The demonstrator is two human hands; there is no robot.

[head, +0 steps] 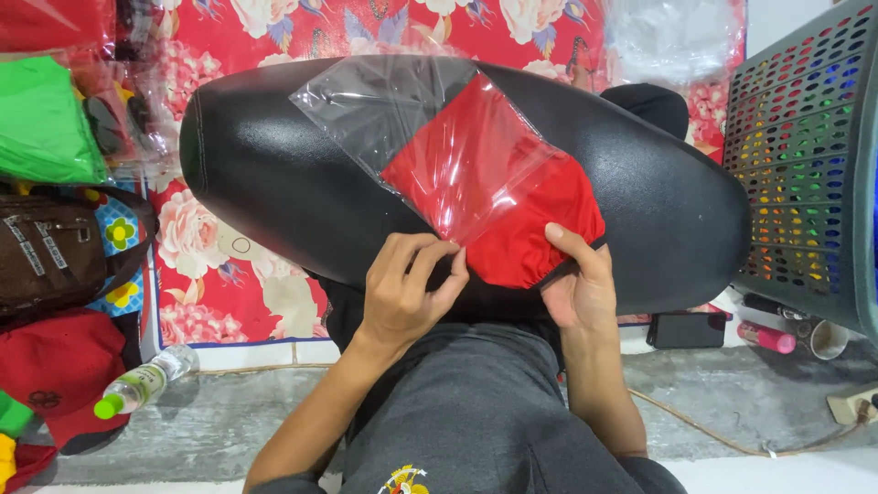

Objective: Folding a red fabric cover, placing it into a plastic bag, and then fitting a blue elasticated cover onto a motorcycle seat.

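Red cloth (521, 229) — half-bagged — long axis slants toward upper left.

So there's a bright red folded cloth (530, 229) sitting about halfway inside a clear plastic bag (402, 110). Its lower end pokes out of the bag's open mouth. The bag lies flat and diagonal on top of a black padded seat (274, 183), empty crinkly end pointing up-left, a bit glossy.

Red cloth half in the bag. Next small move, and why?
Probably push the red cloth deeper into the clear plastic bag: its lower part sticks out of the mouth, the left hand pinches the bag's edge, the right hand is on the cloth, and the bag's far end looks empty.
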